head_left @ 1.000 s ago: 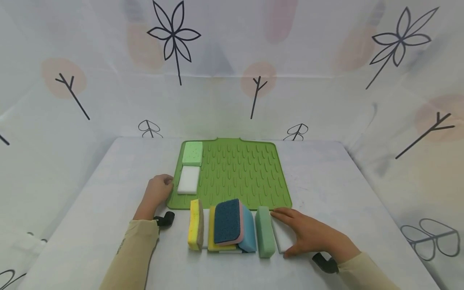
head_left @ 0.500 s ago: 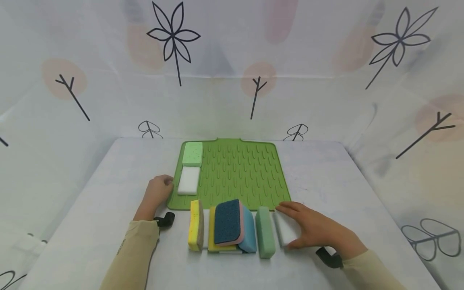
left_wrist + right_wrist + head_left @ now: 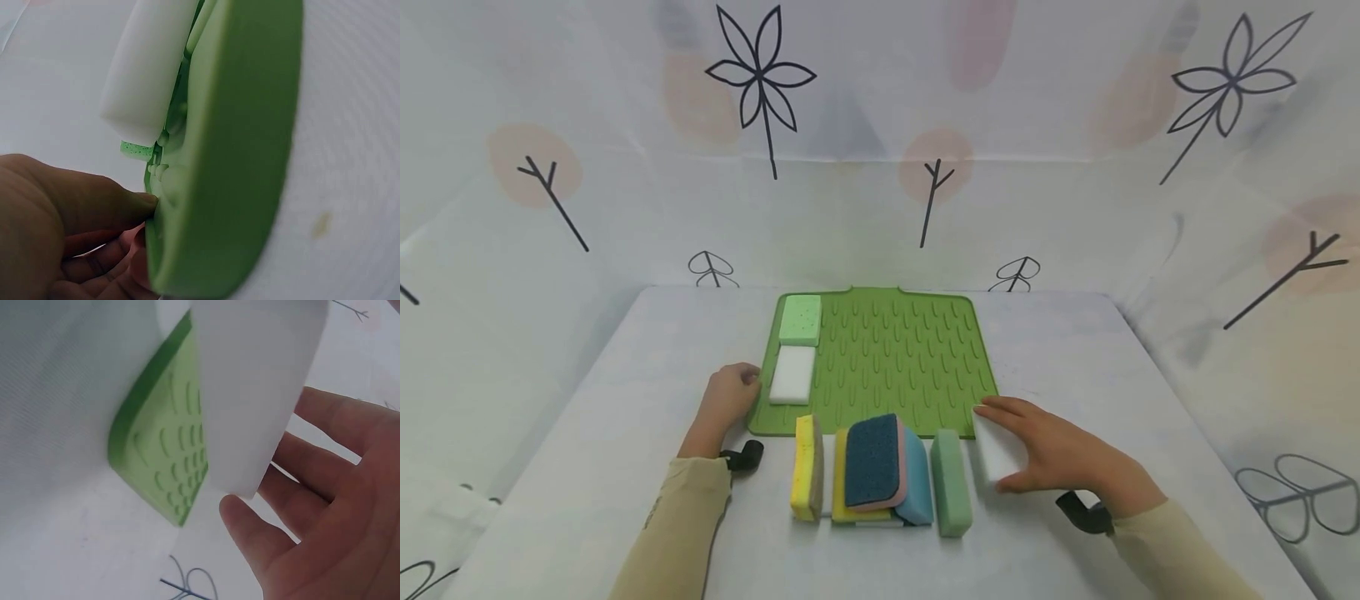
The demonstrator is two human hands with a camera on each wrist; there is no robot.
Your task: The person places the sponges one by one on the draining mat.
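My left hand [image 3: 730, 394] is at the left edge of the ribbed green mat [image 3: 898, 358]. In the left wrist view the thumb and curled fingers pinch the mat's raised rim [image 3: 247, 150]. My right hand [image 3: 1056, 446] grips a white sponge block [image 3: 1000, 450] between thumb and fingers, by the mat's near right corner. The block [image 3: 253, 394] looks lifted and tilted in the right wrist view. On the mat's left side a light green sponge [image 3: 801, 320] lies behind another white sponge block [image 3: 792, 375].
In front of the mat stands a row of sponges: a yellow one [image 3: 806, 468], a dark blue and pink one [image 3: 872, 462] leaning on a blue one [image 3: 916, 483], and a pale green one [image 3: 951, 483]. Patterned white cloth [image 3: 850, 200] rises behind the table.
My right hand has moved right and slightly forward with the white sponge block, away from the pale green sponge and up off the table. My left hand stays at the mat's edge.
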